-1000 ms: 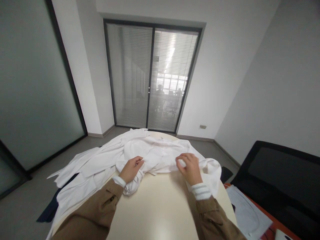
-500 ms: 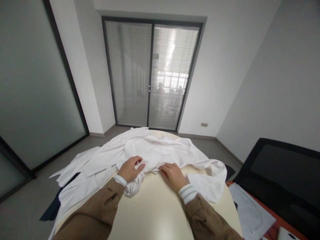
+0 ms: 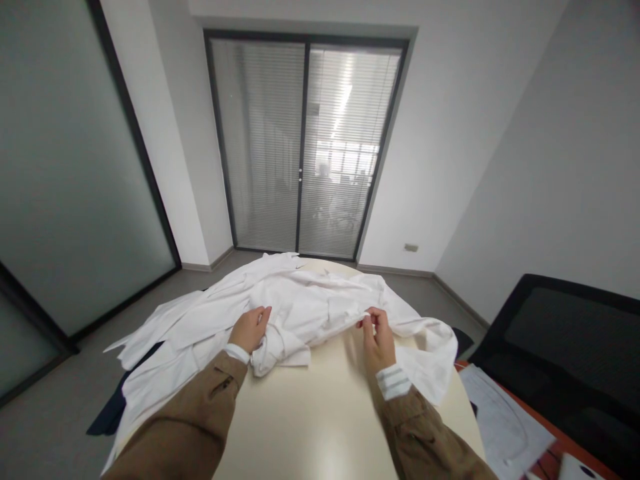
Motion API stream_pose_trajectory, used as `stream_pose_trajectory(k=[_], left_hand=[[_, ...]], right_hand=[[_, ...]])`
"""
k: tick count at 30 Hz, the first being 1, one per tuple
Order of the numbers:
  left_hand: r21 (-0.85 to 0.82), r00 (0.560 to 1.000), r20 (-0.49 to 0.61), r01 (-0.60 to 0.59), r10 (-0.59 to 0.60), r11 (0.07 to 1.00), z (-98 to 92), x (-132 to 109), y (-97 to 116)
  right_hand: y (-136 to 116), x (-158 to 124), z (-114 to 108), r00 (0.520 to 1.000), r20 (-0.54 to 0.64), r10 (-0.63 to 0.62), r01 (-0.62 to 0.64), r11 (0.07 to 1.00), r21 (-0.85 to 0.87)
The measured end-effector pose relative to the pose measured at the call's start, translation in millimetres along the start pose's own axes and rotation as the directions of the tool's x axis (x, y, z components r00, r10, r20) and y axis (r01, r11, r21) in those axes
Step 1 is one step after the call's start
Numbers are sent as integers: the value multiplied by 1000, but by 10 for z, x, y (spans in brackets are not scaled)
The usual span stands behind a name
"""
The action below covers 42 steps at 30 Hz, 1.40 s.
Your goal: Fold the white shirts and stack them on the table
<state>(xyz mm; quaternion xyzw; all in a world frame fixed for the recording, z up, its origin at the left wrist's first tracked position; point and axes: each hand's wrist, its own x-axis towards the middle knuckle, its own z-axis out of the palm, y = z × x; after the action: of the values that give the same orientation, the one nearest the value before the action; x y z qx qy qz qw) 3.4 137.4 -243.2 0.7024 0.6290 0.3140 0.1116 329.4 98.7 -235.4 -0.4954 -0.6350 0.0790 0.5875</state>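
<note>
A crumpled white garment (image 3: 310, 307) lies spread over the far half of a cream round table (image 3: 310, 420). My left hand (image 3: 249, 329) rests on the garment's near left fold, fingers curled into the cloth. My right hand (image 3: 376, 335) pinches the garment's near edge between thumb and fingertips and holds it slightly off the table. Both arms wear brown sleeves with white cuffs.
More white cloth (image 3: 170, 340) hangs off the table's left side over a dark blue item (image 3: 107, 417) on the floor. A black chair (image 3: 565, 347) stands at the right, with white papers (image 3: 505, 427) on an orange surface. Glass doors with blinds (image 3: 305, 147) are ahead.
My right hand moved right and away from me, then lifted a pinch of the garment's edge. My left hand slid a little left and farther onto the cloth.
</note>
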Motion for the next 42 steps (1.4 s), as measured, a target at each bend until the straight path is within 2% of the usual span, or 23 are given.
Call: stream_pose_trajectory(k=[3,5,7,9,12,14,17,19,20,23,27,31,35,38,42], left_hand=[[24,985,-117,131,-127,991,-49,17,-33],[19,968,-176,188,-182,982,-63,24,-77],[-1,956,-215,205,-200,979,-64,28,-117],[-32,948,-276,158,-160,987,-63,26,-122],[-34,928,-373,-45,29,998,-75,-16,-26],[-21,931,-319,-195,179,981,-85,-82,89],[-71,935,-40,-356,354,932,-62,-212,248],[-129,902,155,-385,402,914,-20,-287,301],[-157,885,229,-378,406,912,4,-315,309],[-234,858,346,-313,379,921,67,-352,287],[-241,854,382,-277,353,930,107,-331,226],[-105,837,390,-374,385,921,107,-300,174],[-67,816,410,-419,407,906,11,-286,160],[-32,850,394,-367,349,930,-99,-283,172],[86,905,362,-271,223,959,-188,-280,211]], right_hand=[[75,71,-88,961,-169,218,-199,972,126],[152,101,-119,918,-183,352,-320,929,185],[228,110,-129,883,-144,446,-412,886,213],[280,103,-128,862,-105,496,-469,858,208],[295,85,-131,844,-91,528,-511,845,155],[285,68,-130,874,-76,480,-478,877,42],[286,27,-102,963,32,266,-260,957,-131],[302,-5,-72,981,125,147,-128,981,-148],[312,-18,-61,979,160,124,-101,984,-147],[330,-21,-76,969,186,159,-124,974,-187],[299,64,-214,970,99,223,-188,942,-279],[270,158,-407,956,-38,291,-287,898,-335],[349,213,-590,919,-170,357,-394,860,-325],[456,237,-704,904,-191,384,-427,841,-332],[584,228,-779,896,-270,353,-432,835,-342]])
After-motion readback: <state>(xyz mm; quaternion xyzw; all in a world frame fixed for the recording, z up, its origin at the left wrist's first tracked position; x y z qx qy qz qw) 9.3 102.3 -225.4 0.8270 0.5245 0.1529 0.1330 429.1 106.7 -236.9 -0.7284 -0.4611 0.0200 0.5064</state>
